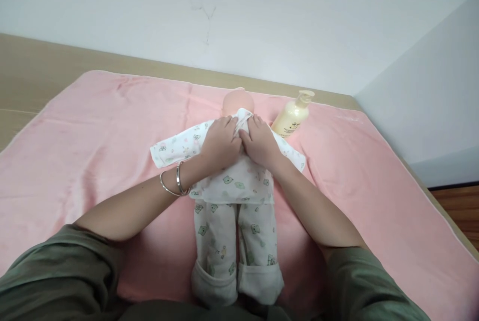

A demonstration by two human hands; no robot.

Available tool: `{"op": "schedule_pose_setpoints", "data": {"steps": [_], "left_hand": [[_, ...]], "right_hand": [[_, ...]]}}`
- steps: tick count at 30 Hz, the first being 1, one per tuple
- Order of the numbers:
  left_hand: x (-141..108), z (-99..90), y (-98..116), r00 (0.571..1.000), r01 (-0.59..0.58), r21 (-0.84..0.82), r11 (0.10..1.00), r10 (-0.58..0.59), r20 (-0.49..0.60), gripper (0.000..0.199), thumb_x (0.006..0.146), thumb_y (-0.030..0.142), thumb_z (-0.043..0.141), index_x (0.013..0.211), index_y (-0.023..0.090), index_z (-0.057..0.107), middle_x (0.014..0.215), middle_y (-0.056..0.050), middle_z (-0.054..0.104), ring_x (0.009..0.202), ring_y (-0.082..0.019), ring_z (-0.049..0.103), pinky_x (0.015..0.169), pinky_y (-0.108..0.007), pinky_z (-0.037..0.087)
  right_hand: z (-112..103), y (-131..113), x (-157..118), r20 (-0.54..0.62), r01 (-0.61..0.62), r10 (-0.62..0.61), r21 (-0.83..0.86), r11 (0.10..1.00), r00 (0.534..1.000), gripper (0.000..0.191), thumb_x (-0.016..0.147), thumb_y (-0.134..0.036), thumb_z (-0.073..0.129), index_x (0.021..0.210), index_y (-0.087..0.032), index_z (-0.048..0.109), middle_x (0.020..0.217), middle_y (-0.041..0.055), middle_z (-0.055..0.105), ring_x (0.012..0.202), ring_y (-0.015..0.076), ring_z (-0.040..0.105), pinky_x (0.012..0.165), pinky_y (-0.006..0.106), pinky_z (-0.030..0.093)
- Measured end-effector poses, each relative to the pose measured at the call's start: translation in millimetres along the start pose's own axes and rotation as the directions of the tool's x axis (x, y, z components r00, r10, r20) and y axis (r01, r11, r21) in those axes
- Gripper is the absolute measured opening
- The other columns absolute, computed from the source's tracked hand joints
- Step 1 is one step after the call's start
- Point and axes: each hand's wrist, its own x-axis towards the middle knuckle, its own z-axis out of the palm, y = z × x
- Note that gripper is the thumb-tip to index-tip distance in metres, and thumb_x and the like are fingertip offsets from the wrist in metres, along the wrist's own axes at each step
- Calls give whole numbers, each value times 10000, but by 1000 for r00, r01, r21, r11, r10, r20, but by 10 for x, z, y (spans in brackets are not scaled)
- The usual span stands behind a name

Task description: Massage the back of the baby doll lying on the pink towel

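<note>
A baby doll (pixel 238 100) lies on a pink sheet with its smooth head toward the wall. It wears a white baby shirt (pixel 239 184) printed with small green animals, and matching trousers (pixel 257 231) with wide turned-up cuffs. My left hand (pixel 221 142) grips the shirt just below the head, on the left of the neckline. Opposite it, my right hand (pixel 261 141) has its fingers closed on the right of the neckline, thumb close to my left hand. Cloth bunches up between the two hands and covers the lower part of the head. Both sleeves lie stretched out sideways.
A cream pump bottle (pixel 292 116) leans at the right of the doll's head, near the right sleeve. The pink sheet (pixel 123 111) covers most of a wooden surface (pixel 45 62), which meets a white wall (pixel 280 27) at the back.
</note>
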Motion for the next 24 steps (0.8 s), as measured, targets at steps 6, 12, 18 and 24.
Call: {"op": "schedule_pose_setpoints", "data": {"steps": [6, 12, 18, 24], "left_hand": [[138, 14, -143, 997, 80, 3, 997, -80, -4, 295, 939, 245, 333, 1016, 161, 605, 1016, -154, 673, 923, -296, 607, 873, -457, 503], [-118, 13, 67, 996, -26, 105, 994, 35, -79, 389, 959, 248, 352, 1223, 73, 577, 1298, -229, 616, 1262, -364, 537, 1098, -536, 424], [16, -24, -52, 1000, 27, 69, 997, -27, 4, 293, 936, 229, 354, 1007, 116, 615, 1060, -196, 676, 1043, -330, 624, 952, -503, 508], [136, -63, -136, 988, 126, 106, 986, -134, 71, 312, 953, 246, 326, 933, 127, 614, 947, -182, 681, 935, -322, 638, 877, -487, 525]], "right_hand": [[37, -242, -224, -106, 19, -20, -11, 1000, 994, 553, 986, -205, 306, 1461, 36, 453, 1538, 252, 492, 1483, 366, 398, 1241, 548, 319], [-26, 90, 87, -18, -61, 62, 77, 995, 998, 409, 977, -284, 375, 1186, -58, 644, 1258, 221, 679, 1239, 341, 599, 1125, 515, 463], [-29, -65, -85, -13, 2, -3, -70, 998, 1000, 572, 992, -253, 309, 1390, 114, 493, 1460, 325, 535, 1423, 389, 469, 1238, 529, 329], [27, -207, -234, -69, 55, -58, -47, 997, 996, 562, 985, -254, 325, 1421, 67, 473, 1496, 302, 509, 1467, 396, 412, 1214, 574, 357]]}}
